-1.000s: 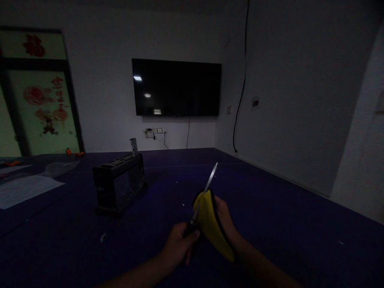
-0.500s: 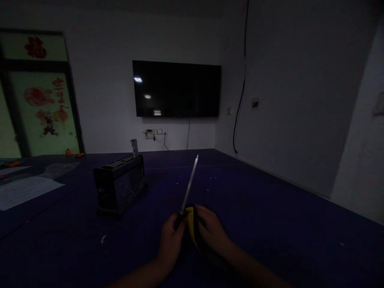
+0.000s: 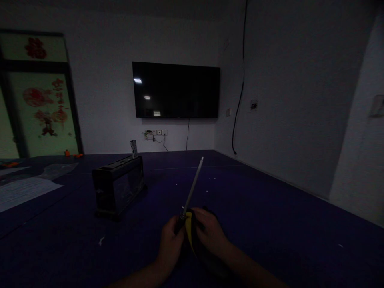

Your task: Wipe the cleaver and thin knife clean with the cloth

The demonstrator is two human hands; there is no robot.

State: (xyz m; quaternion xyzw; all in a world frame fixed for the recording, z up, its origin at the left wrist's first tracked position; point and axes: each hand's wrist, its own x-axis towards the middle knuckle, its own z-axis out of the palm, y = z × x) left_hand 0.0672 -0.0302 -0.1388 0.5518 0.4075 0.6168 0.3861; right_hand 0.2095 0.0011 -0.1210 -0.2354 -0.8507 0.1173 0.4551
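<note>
My left hand is closed round the dark handle of a long tool with a straight metal shaft. The shaft slants up and to the right, its narrow tip pointing away from me. It resembles a long screwdriver, but the dim light hides its exact kind. Right beside it, my right hand grips a black and yellow object, whose lower part is lost in shadow. Both hands are close together above the dark blue surface. Whether the tool touches the yellow part I cannot tell.
To the left stands a black box-shaped case with a small patterned cylinder on top. White sheets and clear plastic lie farther left. Orange pieces sit at the back. A television hangs on the wall.
The shaft's tip has swung slightly to the right, and the yellow edge shows a little differently. Both hands keep their grip, and the view has shifted very slightly.
</note>
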